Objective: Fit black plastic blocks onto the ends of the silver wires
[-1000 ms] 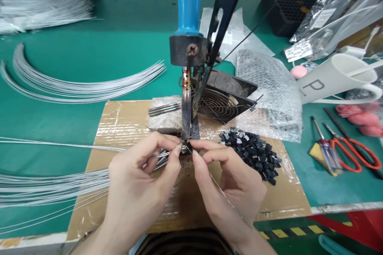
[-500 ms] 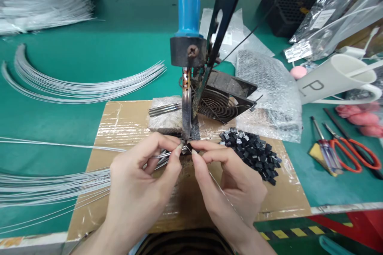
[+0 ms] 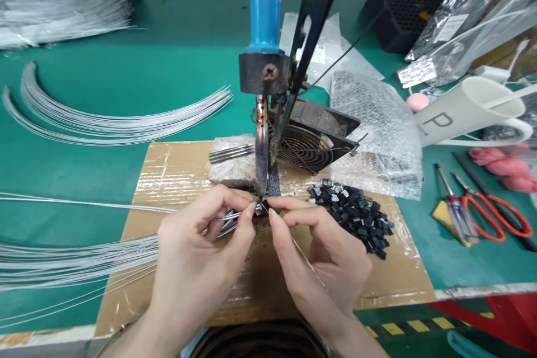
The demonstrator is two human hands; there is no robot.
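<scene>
My left hand (image 3: 203, 251) is closed in a pinch on thin grey wires (image 3: 104, 204) that come in from the left. Their ends lie under the tip of an upright soldering iron (image 3: 265, 22) with a blue handle. From the other side, my right hand (image 3: 325, 257) pinches a thin strand of solder wire (image 3: 308, 263), its end close to the same spot. Fingertips hide most of the joint and any small part there. Below the left hand's wrist side, a bundle of loose grey wires (image 3: 84, 260) spreads across the cardboard (image 3: 398, 285).
Small black connectors (image 3: 352, 215) form a pile right of my right hand. Behind stand a black fan (image 3: 312, 140) and the iron's black metal bracket (image 3: 314, 22). Scissors (image 3: 489, 218), a screwdriver (image 3: 459, 212) and a white mug (image 3: 461, 109) are at right. More wires (image 3: 126, 123) curve at left.
Both hands stay almost still at the iron's tip. The left hand has shifted very slightly right; the wires and solder wire remain pinched.
</scene>
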